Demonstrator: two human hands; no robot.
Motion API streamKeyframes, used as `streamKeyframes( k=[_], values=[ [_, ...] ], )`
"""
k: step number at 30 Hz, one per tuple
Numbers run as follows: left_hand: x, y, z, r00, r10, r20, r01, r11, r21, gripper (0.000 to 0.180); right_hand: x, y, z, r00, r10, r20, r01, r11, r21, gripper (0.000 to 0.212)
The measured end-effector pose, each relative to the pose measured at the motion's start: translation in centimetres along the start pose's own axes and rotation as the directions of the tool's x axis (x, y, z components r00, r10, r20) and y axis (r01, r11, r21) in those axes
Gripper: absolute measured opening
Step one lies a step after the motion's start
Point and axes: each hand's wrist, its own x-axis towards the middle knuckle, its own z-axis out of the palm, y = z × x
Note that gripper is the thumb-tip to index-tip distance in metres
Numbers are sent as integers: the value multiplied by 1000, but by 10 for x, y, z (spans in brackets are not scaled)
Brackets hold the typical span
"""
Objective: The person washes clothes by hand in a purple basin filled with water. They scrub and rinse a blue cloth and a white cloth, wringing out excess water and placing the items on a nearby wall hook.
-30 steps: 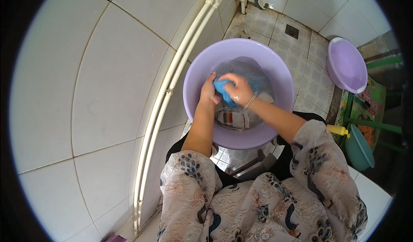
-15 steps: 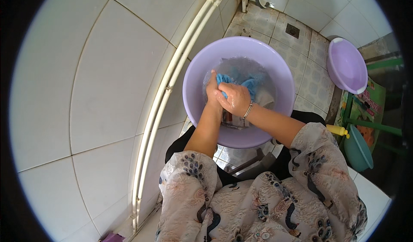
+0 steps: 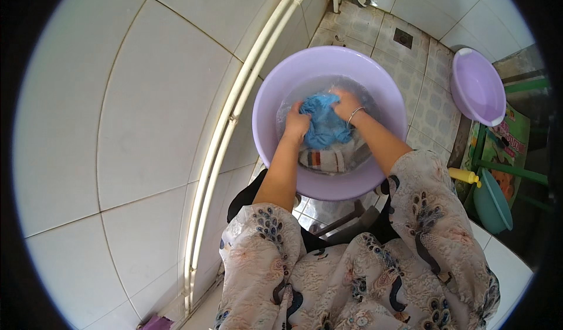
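A large purple basin (image 3: 272, 154) of water stands before me. In it lies a wet blue cloth (image 3: 324, 122), spread between my hands at the water's surface. My left hand (image 3: 297, 122) is closed on the cloth's left edge. At its upper right edge, my right hand (image 3: 347, 104), with a bracelet (image 3: 355, 114) at the wrist, grips the cloth too; its fingertips are partly hidden. Below the blue cloth, a pale striped cloth (image 3: 322, 160) lies partly under water near the basin's close side.
White pipes (image 3: 226, 132) run along the tiled wall (image 3: 158, 107) at my left. A smaller purple basin (image 3: 478, 89) leans at the right, above a teal basin (image 3: 491, 202) and a yellow bottle (image 3: 463, 175). A floor drain (image 3: 403, 37) lies beyond the big basin.
My hands were pressed together around the bunched blue cloth. They have moved apart, and the cloth now spreads out between them, with the striped cloth more visible.
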Motion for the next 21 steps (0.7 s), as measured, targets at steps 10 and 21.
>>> streamKeyframes(
  k=[10,21],
  values=[
    [-22,58,17,983,-109,146,181,509,-841,31,-96,-136,-53,961,-261,-90,276,888,367,19],
    [-101,116,29,990,-131,-44,63,712,-699,40,-104,-142,-75,985,-169,28,169,986,5,31]
  ],
)
